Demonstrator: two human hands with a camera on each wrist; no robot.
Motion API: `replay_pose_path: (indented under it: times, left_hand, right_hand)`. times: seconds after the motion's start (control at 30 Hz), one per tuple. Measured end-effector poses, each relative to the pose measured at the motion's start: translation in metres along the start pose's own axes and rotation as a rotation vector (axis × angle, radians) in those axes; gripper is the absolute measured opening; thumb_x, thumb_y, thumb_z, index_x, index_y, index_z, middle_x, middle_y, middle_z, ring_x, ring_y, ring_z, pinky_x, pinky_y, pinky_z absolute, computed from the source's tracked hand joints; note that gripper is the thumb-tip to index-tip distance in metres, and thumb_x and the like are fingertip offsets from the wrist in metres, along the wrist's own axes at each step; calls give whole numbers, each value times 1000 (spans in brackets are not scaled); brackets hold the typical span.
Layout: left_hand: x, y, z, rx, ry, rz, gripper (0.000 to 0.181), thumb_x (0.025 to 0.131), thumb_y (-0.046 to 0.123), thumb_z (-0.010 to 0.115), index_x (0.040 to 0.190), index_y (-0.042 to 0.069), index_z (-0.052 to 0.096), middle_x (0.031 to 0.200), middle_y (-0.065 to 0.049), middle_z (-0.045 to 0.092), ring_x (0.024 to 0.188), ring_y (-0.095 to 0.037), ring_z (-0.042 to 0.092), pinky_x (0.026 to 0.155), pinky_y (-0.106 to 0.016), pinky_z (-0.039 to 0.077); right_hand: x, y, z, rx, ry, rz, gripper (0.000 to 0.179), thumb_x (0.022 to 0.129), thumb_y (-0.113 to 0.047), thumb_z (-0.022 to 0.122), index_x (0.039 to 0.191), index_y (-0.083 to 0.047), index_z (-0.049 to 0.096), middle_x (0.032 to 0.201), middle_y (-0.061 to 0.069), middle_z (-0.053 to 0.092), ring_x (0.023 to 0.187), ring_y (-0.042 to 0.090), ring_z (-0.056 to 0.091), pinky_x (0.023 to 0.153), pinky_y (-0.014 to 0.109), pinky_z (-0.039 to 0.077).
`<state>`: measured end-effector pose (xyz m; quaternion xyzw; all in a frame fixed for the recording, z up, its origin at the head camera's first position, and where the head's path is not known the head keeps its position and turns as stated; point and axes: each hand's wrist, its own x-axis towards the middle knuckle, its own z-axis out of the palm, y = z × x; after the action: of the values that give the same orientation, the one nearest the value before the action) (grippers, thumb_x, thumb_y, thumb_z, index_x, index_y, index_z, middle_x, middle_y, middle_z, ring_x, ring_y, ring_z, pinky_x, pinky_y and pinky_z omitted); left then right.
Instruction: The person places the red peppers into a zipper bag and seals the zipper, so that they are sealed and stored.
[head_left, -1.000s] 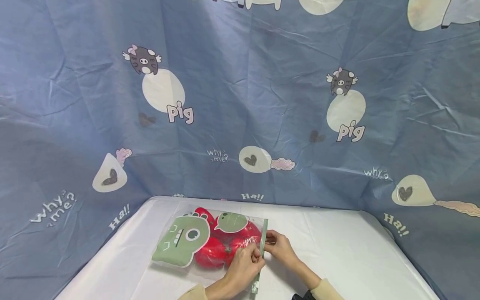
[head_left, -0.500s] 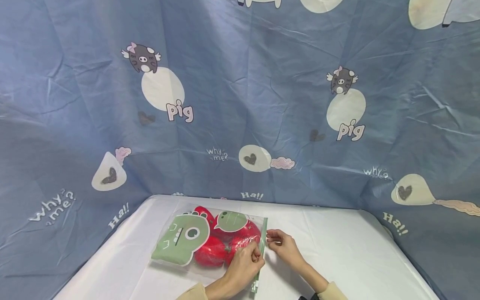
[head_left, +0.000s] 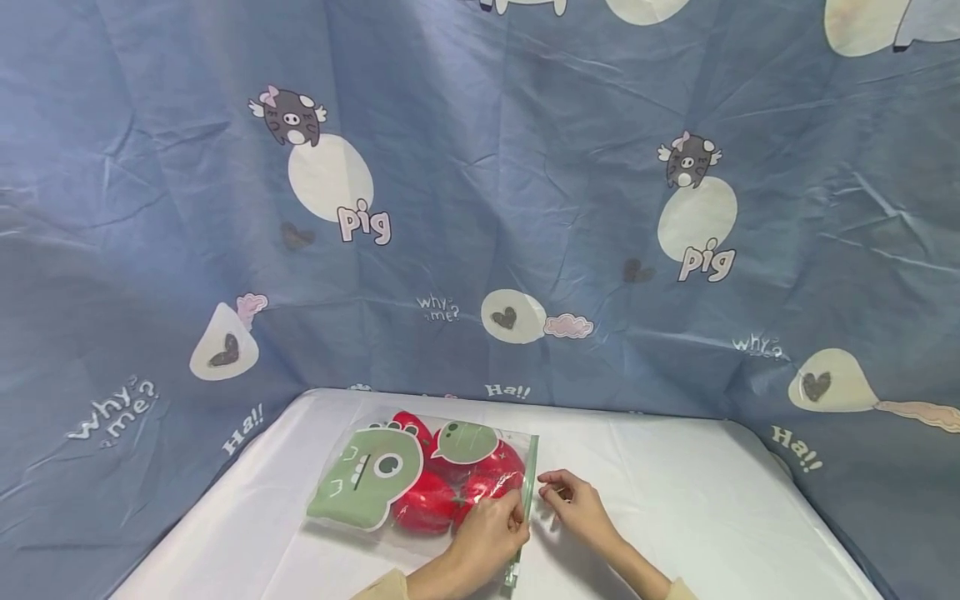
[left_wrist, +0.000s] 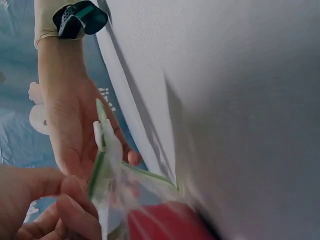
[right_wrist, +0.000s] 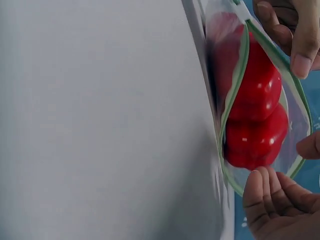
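Note:
A clear slider zip bag (head_left: 363, 492) with green dinosaur prints lies on the table, its mouth toward the right. Inside are glossy red bell peppers (right_wrist: 255, 90), several in all. My left hand (head_left: 483, 533) pinches the upper edge of the mouth between thumb and fingers. The green-edged mouth gapes in the right wrist view. Just right of it, my right hand (head_left: 585, 512) holds nothing, its fingers loosely bent; in the right wrist view its fingertips (right_wrist: 257, 182) overlap the mouth's lower end. The white slider (left_wrist: 98, 136) sits at the mouth's near end.
A white cloth covers the table (head_left: 675, 500). Behind and beside it hangs a blue curtain (head_left: 420, 167) with pig prints. A dark wrist camera (left_wrist: 80, 19) is strapped to my right wrist.
My right hand has drawn back from the bag's green edge, toward the right and slightly nearer. The left hand keeps its pinch, and the bag stays in place.

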<state>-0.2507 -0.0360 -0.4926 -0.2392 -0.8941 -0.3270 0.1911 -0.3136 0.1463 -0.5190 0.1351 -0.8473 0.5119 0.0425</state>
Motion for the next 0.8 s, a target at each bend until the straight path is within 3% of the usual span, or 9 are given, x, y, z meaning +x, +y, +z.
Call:
replay_pose_path:
  times: [0.13, 0.27, 0.43, 0.5, 0.67, 0.8]
  left_hand:
    - [-8, 5, -8, 182, -93, 18, 31, 75, 37, 78, 73, 20, 52, 57, 14, 48, 50, 3, 38, 47, -15, 30]
    - [-20, 10, -13, 356, -156, 95, 40, 72, 53, 76, 81, 21, 54, 64, 11, 51, 51, -1, 42, 46, -19, 32]
    - [-29, 17, -17, 448, -295, 115, 52, 68, 50, 80, 102, 14, 63, 79, 6, 56, 51, -3, 41, 45, -19, 35]
    - [-31, 18, -17, 468, -333, 109, 49, 67, 43, 82, 102, 14, 64, 81, 5, 56, 52, -2, 41, 45, -18, 35]
    - [-34, 16, -17, 496, -309, 150, 38, 67, 29, 83, 97, 15, 67, 79, 6, 55, 54, 0, 42, 44, -18, 33]
    - [-36, 16, -18, 504, -278, 194, 30, 69, 28, 81, 93, 17, 68, 74, 7, 56, 51, 0, 41, 43, -18, 30]
  right_hand:
    - [-9, -3, -2, -16, -56, 38, 31, 94, -31, 60, 100, -1, 64, 76, 8, 65, 56, 11, 58, 48, 23, 48]
    - [-19, -7, -3, -19, -151, 91, 42, 95, -42, 54, 89, -2, 64, 66, 3, 63, 50, 10, 57, 46, 25, 47]
    - [-35, -11, -1, 20, -301, 174, 53, 96, -51, 46, 79, -4, 66, 57, -2, 61, 45, 8, 54, 44, 22, 45]
    - [-40, -14, 0, 41, -355, 183, 55, 97, -51, 45, 77, -5, 67, 55, -2, 61, 43, 7, 53, 42, 21, 43]
    - [-51, -20, 4, 88, -454, 159, 51, 96, -46, 49, 76, -4, 70, 54, -2, 62, 39, 3, 49, 40, 16, 40]
    - [-57, -22, 7, 145, -485, 170, 49, 95, -43, 53, 78, 0, 70, 52, -6, 59, 40, 1, 49, 41, 14, 40]
